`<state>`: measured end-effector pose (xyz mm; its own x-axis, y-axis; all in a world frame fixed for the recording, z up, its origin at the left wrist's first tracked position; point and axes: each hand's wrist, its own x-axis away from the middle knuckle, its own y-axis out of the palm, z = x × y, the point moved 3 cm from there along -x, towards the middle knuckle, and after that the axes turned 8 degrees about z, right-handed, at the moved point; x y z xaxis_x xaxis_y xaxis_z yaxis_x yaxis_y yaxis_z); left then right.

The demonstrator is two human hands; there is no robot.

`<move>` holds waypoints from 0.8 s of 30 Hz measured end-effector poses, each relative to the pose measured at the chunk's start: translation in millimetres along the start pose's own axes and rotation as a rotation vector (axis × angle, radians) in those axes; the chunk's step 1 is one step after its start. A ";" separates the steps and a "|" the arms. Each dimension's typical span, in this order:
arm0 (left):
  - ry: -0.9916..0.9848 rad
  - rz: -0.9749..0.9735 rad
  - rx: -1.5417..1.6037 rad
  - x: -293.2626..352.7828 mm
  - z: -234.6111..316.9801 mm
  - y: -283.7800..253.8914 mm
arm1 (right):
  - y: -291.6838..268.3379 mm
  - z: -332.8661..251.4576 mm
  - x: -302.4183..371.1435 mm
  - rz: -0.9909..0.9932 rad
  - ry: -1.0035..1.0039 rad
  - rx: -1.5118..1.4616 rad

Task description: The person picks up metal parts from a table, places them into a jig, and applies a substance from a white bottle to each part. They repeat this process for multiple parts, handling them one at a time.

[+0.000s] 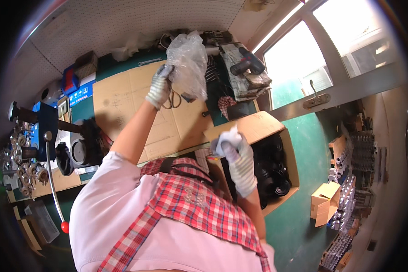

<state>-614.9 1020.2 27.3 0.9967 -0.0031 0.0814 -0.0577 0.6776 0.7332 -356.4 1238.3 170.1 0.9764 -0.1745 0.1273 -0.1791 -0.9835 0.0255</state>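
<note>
My left hand (pixel 161 86), in a grey-white knit glove, is closed on the edge of a clear plastic bag (pixel 188 65), which it holds up over the far side of the cardboard-covered bench. Just below that hand, a pair of scissors (pixel 172 100) lies on the cardboard, partly hidden. My right hand (pixel 241 165), gloved the same way, grips a crumpled white piece of paper or cloth (pixel 231 136); which of the two I cannot tell. It is above the edge of an open cardboard box (pixel 291 154) that contains several black round parts (pixel 273 177).
At the left stands a blue hand press (pixel 45 122) with a red-knobbed lever (pixel 65 226). A cordless drill (pixel 248 63) rests on a wrapped stack at the far right of the bench. Stacked metal parts (pixel 344 199) and a small carton (pixel 325 204) sit on the green floor.
</note>
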 end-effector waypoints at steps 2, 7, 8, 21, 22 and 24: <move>-0.051 -0.119 0.027 54.4 45.4 20.2 | 25.8 -8.2 -33.6 -0.124 -0.090 0.030; -0.201 -0.223 0.141 134.5 94.7 48.0 | 86.8 -15.3 -78.5 -0.302 -0.240 0.314; -0.238 -0.198 0.182 146.5 103.5 56.8 | 94.6 -12.0 -81.1 -0.327 -0.274 0.408; 0.027 0.063 -0.120 162.2 105.5 60.2 | 114.1 -30.8 -70.2 -0.321 -0.437 0.599; 0.029 0.059 -0.112 161.8 104.4 62.9 | 112.3 -31.9 -67.9 -0.297 -0.448 0.558; 0.071 0.082 -0.163 157.6 104.5 65.5 | 109.4 -32.1 -69.1 -0.274 -0.430 0.551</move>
<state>-467.6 987.2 158.7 0.9909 0.1053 0.0840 -0.1347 0.7834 0.6067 -447.4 1144.3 196.0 0.9586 0.1883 -0.2137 0.0536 -0.8563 -0.5136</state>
